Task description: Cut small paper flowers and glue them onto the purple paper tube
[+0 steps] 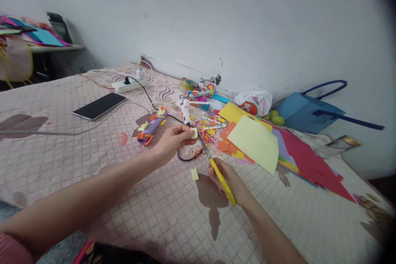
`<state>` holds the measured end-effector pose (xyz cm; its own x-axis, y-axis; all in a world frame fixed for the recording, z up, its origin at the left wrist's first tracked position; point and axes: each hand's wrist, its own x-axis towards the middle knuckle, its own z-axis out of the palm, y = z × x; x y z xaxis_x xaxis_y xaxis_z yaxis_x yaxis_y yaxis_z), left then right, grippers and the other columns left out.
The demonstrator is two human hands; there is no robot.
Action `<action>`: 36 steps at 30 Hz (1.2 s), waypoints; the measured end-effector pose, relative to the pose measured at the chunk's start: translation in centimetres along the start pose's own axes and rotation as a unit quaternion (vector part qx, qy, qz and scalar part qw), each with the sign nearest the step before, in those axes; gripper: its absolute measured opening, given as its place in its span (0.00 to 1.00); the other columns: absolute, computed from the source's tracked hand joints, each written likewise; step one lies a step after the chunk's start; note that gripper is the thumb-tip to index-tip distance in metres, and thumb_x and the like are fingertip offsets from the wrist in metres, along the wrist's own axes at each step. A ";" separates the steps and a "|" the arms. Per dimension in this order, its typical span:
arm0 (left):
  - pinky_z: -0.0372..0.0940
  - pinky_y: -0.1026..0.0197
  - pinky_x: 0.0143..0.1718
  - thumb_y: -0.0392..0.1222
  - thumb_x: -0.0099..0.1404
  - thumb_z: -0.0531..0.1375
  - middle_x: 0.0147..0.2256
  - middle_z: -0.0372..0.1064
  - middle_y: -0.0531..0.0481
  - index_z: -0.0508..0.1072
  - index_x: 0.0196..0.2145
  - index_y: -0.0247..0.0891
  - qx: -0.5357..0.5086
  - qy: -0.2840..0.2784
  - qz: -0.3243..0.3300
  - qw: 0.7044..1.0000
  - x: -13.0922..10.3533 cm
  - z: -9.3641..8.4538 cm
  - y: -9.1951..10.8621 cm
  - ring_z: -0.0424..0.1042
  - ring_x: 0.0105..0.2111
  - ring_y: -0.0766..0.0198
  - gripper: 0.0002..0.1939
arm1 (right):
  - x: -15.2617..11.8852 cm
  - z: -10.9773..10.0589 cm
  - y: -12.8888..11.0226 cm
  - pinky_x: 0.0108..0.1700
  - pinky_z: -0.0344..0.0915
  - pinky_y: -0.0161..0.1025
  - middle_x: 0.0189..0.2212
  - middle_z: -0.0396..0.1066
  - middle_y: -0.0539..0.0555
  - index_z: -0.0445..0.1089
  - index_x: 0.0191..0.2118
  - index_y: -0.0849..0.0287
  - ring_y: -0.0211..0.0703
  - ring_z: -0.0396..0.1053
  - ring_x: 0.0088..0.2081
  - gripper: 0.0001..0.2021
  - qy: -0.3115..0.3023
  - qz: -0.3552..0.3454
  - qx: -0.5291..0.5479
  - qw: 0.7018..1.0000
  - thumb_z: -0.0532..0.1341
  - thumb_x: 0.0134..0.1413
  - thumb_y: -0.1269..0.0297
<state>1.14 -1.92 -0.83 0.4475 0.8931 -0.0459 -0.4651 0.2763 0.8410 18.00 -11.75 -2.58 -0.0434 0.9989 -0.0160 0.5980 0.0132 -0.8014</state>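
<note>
My left hand (173,142) pinches a small pale yellow paper piece (194,133) between thumb and fingers. Yellow-handled scissors (221,179) are gripped in my right hand (230,177), their blades pointing up and left to the paper's right edge. Whether the blades touch the paper I cannot tell. Another small pale yellow paper piece (194,174) lies on the cloth below my hands. Left of my left hand rests a purple paper roll (152,127) with orange and yellow paper shapes on it. Beyond my hands stands a white glue gun (185,111) with a black cord.
Colourful paper scraps (210,128) lie beyond the scissors. To the right are a pale yellow sheet (255,140), red sheets (312,161) and a blue bag (309,111). A phone (99,106) and a white power strip (128,85) with cables lie on the left.
</note>
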 end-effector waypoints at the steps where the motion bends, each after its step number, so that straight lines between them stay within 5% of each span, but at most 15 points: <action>1: 0.65 0.66 0.33 0.36 0.50 0.65 0.26 0.69 0.52 0.66 0.25 0.32 -0.001 -0.001 -0.001 1.000 0.0 0.0 0.0 0.70 0.26 0.71 0.09 | 0.0 0.0 -0.1 0.17 0.51 0.28 0.16 0.52 0.43 0.54 0.23 0.58 0.30 0.51 0.16 0.09 0.002 0.003 0.000 1.000 0.54 0.48 0.63; 36: 0.65 0.65 0.35 0.36 0.51 0.65 0.27 0.70 0.50 0.68 0.26 0.32 0.005 -0.001 -0.002 1.000 0.1 -0.2 0.1 0.70 0.27 0.70 0.08 | -0.2 -0.3 -0.5 0.17 0.52 0.29 0.14 0.53 0.42 0.55 0.23 0.57 0.31 0.52 0.16 0.06 -0.004 0.033 0.011 0.999 0.53 0.45 0.67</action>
<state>1.01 -1.76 -0.87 0.4512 0.8912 -0.0472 -0.4559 0.2757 0.8463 17.95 -11.97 -1.99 -0.0101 0.9972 -0.0742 0.5818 -0.0545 -0.8115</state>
